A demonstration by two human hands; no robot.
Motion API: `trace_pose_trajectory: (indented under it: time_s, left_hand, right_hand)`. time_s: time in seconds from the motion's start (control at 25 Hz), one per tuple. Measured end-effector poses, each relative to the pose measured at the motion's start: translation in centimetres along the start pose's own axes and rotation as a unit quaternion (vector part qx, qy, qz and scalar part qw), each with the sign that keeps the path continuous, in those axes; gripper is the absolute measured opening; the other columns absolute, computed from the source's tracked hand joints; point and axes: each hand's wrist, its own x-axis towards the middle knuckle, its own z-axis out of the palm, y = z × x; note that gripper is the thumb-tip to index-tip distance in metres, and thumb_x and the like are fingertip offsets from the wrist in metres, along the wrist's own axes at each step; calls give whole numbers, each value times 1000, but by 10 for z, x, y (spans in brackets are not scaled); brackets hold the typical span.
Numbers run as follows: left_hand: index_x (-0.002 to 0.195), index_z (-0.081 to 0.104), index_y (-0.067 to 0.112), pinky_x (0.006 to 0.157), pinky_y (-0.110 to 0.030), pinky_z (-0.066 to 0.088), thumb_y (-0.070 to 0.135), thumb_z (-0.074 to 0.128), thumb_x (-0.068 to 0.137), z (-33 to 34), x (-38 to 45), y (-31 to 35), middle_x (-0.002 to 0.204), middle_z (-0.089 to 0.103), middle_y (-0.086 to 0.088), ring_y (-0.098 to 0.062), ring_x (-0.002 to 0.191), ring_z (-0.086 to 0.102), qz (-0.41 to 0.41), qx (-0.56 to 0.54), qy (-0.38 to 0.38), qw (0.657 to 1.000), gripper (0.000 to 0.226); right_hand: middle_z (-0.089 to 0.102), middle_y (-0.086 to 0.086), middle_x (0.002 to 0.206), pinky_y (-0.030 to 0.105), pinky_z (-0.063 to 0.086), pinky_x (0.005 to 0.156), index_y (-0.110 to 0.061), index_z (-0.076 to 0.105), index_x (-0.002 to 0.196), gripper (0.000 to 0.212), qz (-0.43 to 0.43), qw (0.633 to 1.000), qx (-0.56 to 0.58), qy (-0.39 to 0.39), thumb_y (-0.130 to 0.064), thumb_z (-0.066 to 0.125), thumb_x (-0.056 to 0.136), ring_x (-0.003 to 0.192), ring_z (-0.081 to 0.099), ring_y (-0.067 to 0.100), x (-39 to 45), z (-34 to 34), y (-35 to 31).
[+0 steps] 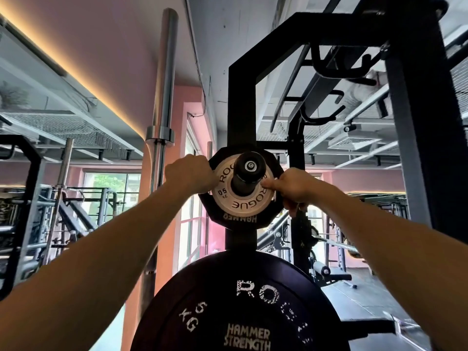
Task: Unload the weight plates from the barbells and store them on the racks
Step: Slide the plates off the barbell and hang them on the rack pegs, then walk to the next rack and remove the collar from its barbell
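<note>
A small white 0.5 kg plate [236,201] sits on a black storage peg [249,169] of the rack upright [241,97], in front of a black Hammer plate [240,220]. My left hand [190,174] grips the left edge of these plates. My right hand [295,186] grips their right edge, thumb pressed on the white plate's face. Below hangs a large black 5 kg bumper plate [240,307] on a lower peg.
An upright chrome barbell [162,97] stands left of the rack. The black rack frame [415,122] with hooks rises to the right. Other racks and benches [71,211] stand further back on both sides, by the windows.
</note>
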Motion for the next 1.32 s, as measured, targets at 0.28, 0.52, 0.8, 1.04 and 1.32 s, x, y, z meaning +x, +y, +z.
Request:
trace_pose_trajectory:
  time_s: [0.28, 0.52, 0.8, 1.04, 1.32]
  left_hand:
    - [99, 62, 18, 79, -41, 55, 50, 42, 93, 18, -41, -3, 86, 64, -7, -27, 75, 61, 41, -80, -33, 995, 38]
    - [92, 55, 23, 78, -35, 48, 54, 61, 81, 62, -140, 28, 98, 61, -1, -24, 90, 57, 126, -128, -161, 970, 33]
    - [102, 54, 30, 85, -37, 49, 68, 60, 73, 150, -300, 144, 111, 62, 0, -23, 100, 58, 214, -230, -334, 889, 48]
    - [123, 54, 30, 96, -38, 45, 66, 62, 75, 222, -511, 215, 129, 57, -2, -24, 116, 55, 270, -244, -531, 765, 60]
    - [123, 52, 33, 94, -38, 45, 74, 56, 70, 212, -729, 260, 122, 51, 5, -19, 108, 53, 349, -174, -711, 585, 67]
  right_hand:
    - [67, 20, 86, 39, 57, 64, 1, 61, 99, 58, -13, 997, -28, 70, -53, 41, 97, 74, 69, 34, -36, 34, 4]
    - [55, -4, 75, 32, 38, 67, -19, 50, 79, 31, 34, 995, -77, 43, -47, 53, 92, 78, 54, 21, -128, 59, 68]
    - [60, 7, 127, 40, 44, 97, -18, 56, 121, 50, 206, 969, -120, -64, -56, 53, 89, 115, 56, 27, -300, 98, 196]
    - [59, 4, 131, 38, 44, 100, -18, 54, 127, 53, 419, 896, -64, -132, -56, 54, 89, 119, 55, 23, -521, 138, 270]
    - [47, 0, 143, 45, 38, 106, -24, 47, 135, 60, 645, 743, 22, -179, -61, 49, 89, 128, 48, 24, -789, 174, 280]
